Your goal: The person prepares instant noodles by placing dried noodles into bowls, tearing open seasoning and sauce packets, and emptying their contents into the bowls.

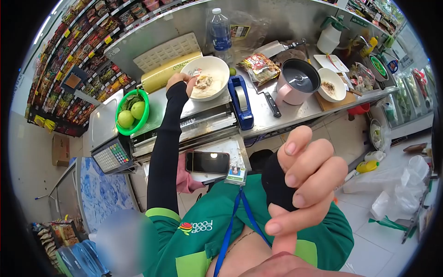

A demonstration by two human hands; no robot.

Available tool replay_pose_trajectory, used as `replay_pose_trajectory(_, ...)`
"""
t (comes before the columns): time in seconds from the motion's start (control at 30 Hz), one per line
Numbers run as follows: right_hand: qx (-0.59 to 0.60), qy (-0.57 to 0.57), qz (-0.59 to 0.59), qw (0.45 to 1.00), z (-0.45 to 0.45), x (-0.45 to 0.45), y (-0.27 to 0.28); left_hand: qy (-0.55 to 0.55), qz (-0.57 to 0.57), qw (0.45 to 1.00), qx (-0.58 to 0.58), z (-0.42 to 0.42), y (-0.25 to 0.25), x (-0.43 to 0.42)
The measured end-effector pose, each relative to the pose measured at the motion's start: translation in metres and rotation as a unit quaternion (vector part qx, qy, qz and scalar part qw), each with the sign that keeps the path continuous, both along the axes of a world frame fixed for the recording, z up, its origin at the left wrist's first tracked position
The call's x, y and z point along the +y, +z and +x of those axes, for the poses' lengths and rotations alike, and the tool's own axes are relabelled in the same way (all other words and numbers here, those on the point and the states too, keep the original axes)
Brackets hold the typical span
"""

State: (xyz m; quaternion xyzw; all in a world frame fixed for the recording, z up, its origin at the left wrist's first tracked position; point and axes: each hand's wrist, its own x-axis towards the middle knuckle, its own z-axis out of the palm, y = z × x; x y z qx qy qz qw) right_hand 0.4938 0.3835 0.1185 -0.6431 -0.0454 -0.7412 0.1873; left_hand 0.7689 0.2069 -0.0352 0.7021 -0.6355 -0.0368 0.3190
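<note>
My left hand (181,84), in a black sleeve, reaches over the rim of a white bowl (220,76). Its fingers are pinched on a small red-and-white sachet (195,72). Inside the bowl lie a pale substance and dark brown bits (204,84). Close to the camera, my right hand (309,173) is raised in front of my chest. Its fingers curl loosely with gaps between them, nothing shows in them, and black sleeve cloth (277,182) covers part of the palm.
Around the bowl stand a green basket of fruit (146,111), a film roll (161,74), a blue tape dispenser (246,117) and a water bottle (220,37). Rightward are a knife (273,105), a pink pot (288,94) and another bowl (339,81). A phone (207,162) lies nearer me.
</note>
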Motion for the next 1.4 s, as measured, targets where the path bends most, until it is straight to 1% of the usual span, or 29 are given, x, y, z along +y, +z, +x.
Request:
replay_pose_trajectory(0.07,0.001,-0.004,0.011,1.0,-0.006,0.0,-0.003,0.009,-0.02,1.0,-0.005,0.001,-0.005,-0.002)
replay_pose_trajectory(0.13,0.017,0.021,0.01,1.0,-0.012,-0.007,-0.005,0.008,-0.05,0.999,-0.01,0.007,-0.014,-0.01)
replay_pose_trajectory(0.17,0.025,0.036,0.008,0.999,-0.014,-0.011,-0.006,-0.004,-0.05,0.999,0.007,0.01,-0.02,-0.011)
replay_pose_trajectory(0.23,-0.004,0.009,0.007,1.0,-0.009,-0.038,-0.015,0.016,-0.067,0.998,0.015,0.007,-0.023,-0.01)
replay_pose_trajectory(0.27,0.022,-0.015,0.042,0.999,-0.009,-0.051,-0.018,0.023,-0.072,0.997,0.012,0.003,-0.019,-0.007)
replay_pose_trajectory(0.3,0.051,-0.038,0.075,0.995,-0.009,-0.064,-0.021,0.033,-0.084,0.995,0.038,0.003,-0.024,-0.01)
replay_pose_trajectory(0.33,0.119,-0.071,0.142,0.98,-0.01,-0.077,-0.023,0.035,-0.09,0.994,0.043,0.003,-0.028,-0.011)
replay_pose_trajectory(0.4,0.152,-0.041,0.258,0.953,0.013,-0.132,-0.056,0.035,-0.109,0.993,0.036,0.005,-0.031,-0.015)
replay_pose_trajectory(0.43,0.22,-0.063,0.277,0.933,0.022,-0.158,-0.077,0.032,-0.137,0.99,0.022,0.007,-0.035,-0.019)
replay_pose_trajectory(0.47,0.286,-0.087,0.293,0.908,0.03,-0.182,-0.099,0.018,-0.156,0.987,0.042,0.009,-0.039,-0.021)
replay_pose_trajectory(0.53,0.383,-0.077,0.261,0.883,0.048,-0.217,-0.145,0.04,-0.184,0.982,0.033,0.006,-0.047,-0.023)
replay_pose_trajectory(0.57,0.421,-0.142,0.188,0.876,0.055,-0.228,-0.16,0.044,-0.21,0.976,0.034,0.005,-0.054,-0.027)
replay_pose_trajectory(0.63,0.49,-0.178,0.144,0.841,0.07,-0.239,-0.173,0.055,-0.21,0.975,0.05,-0.002,-0.055,-0.028)
replay_pose_trajectory(0.67,0.518,-0.194,0.122,0.824,0.078,-0.248,-0.177,0.062,-0.208,0.975,0.053,-0.002,-0.056,-0.029)
replay_pose_trajectory(0.7,0.53,-0.206,0.108,0.815,0.086,-0.256,-0.176,0.054,-0.232,0.97,0.048,-0.002,-0.056,-0.031)
replay_pose_trajectory(0.77,0.554,-0.228,0.086,0.796,0.101,-0.269,-0.178,0.065,-0.237,0.968,0.06,-0.002,-0.06,-0.032)
replay_pose_trajectory(0.87,0.623,-0.219,0.041,0.75,0.114,-0.278,-0.164,0.074,-0.237,0.965,0.09,0.003,-0.061,-0.035)
replay_pose_trajectory(0.9,0.664,-0.202,0.046,0.719,0.123,-0.282,-0.159,0.08,-0.238,0.962,0.103,0.007,-0.06,-0.034)
replay_pose_trajectory(1.1,0.681,-0.164,0.034,0.713,0.142,-0.287,-0.158,0.067,-0.229,0.958,0.16,0.013,-0.052,-0.031)
replay_pose_trajectory(1.23,0.676,-0.188,0.007,0.713,0.149,-0.284,-0.164,0.072,-0.224,0.957,0.168,0.015,-0.055,-0.032)
replay_pose_trajectory(1.33,0.698,-0.191,0.022,0.69,0.153,-0.285,-0.167,0.071,-0.219,0.958,0.168,0.015,-0.055,-0.031)
replay_pose_trajectory(1.4,0.655,-0.178,0.012,0.734,0.149,-0.286,-0.17,0.066,-0.216,0.959,0.17,0.015,-0.054,-0.03)
